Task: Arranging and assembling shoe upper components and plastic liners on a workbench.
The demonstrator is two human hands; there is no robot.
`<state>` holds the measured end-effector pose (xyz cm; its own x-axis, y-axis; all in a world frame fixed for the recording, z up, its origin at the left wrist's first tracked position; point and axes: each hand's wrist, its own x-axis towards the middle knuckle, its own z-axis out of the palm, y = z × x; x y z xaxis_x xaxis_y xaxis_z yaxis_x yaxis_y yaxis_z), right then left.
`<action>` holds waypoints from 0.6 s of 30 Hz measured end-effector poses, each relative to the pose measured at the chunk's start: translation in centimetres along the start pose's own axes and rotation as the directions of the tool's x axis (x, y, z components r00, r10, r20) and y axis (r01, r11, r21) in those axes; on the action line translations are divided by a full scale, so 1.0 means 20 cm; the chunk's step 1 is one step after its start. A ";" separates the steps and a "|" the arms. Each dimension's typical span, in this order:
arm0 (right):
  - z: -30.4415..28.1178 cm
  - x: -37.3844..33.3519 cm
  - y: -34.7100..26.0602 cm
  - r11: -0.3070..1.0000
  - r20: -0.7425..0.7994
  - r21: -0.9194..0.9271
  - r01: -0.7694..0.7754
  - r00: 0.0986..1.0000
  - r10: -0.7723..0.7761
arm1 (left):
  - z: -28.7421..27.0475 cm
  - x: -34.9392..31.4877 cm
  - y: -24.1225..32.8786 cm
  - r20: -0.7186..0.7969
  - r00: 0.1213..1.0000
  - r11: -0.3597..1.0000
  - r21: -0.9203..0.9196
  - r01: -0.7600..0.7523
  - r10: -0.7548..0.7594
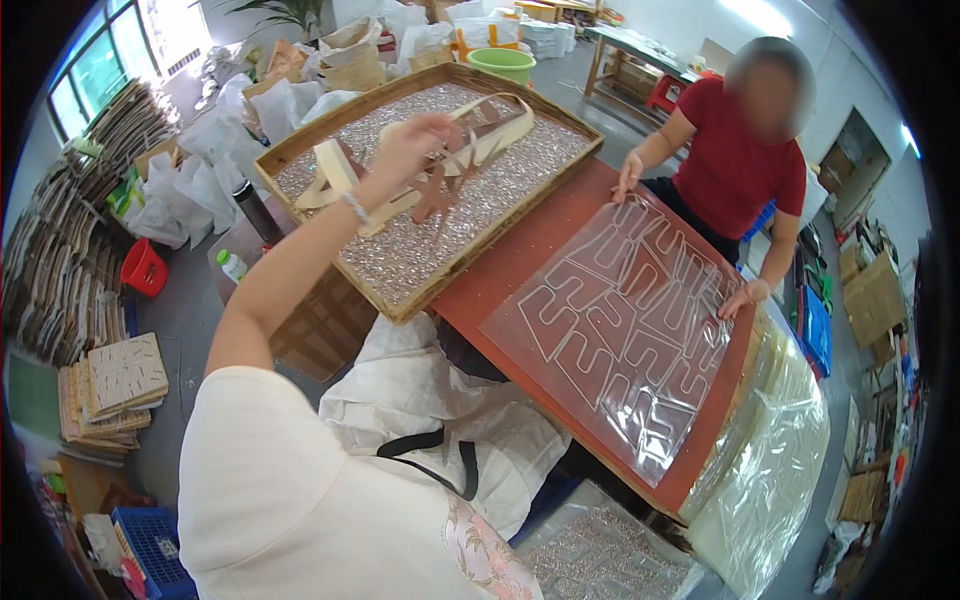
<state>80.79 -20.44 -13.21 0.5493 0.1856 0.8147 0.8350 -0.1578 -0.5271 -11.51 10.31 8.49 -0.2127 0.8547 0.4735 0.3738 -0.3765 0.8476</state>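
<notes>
From where I'm standing: one worker, one co-worker (745, 165) across the table. Worker's left hand (408, 155), bracelet (355, 207) on the wrist, is over the tray, fingers bent at the strips; can't tell whether they grip one or only touch. Right hand out of view, fingers can't be told.

Counts: one wooden tray (508, 224), one clear sheet (620, 330), one red bucket (146, 267), one green basin (502, 64), one blue crate (152, 553), two bottles: a black flask (257, 210) and a small white-and-green bottle (232, 265). Strips: several cream (336, 168), several brown (432, 195), too overlapped for an exact number.

Containers: tray holds a layer of sparkly bits (400, 265), with the strips lying loose on top, inside the rim. Contents of bucket and basin can't be made out.

Strip pile's long axis runs roughly along the tray's long side, a curved looped end pointing away from the worker; some brown pieces lie crosswise.

Sheet, marked with winding outlines, lies on the red-brown tabletop (510, 265), beside the tray; co-worker's two hands at its edges, fingers of one pinching a corner. Plastic film (765, 450) piled just beyond.
</notes>
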 end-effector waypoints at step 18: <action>0.36 -0.32 -1.62 0.950 0.470 0.314 -0.012 0.871 -0.144 | -1.00 0.33 -0.81 0.124 0.570 0.270 -0.786 0.556 -0.812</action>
<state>50.54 -9.59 -3.05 0.3727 0.6398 0.6721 0.7959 0.1520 -0.5860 -37.08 14.94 2.62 -0.3128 0.8375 -0.4480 -0.7266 0.0928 0.6807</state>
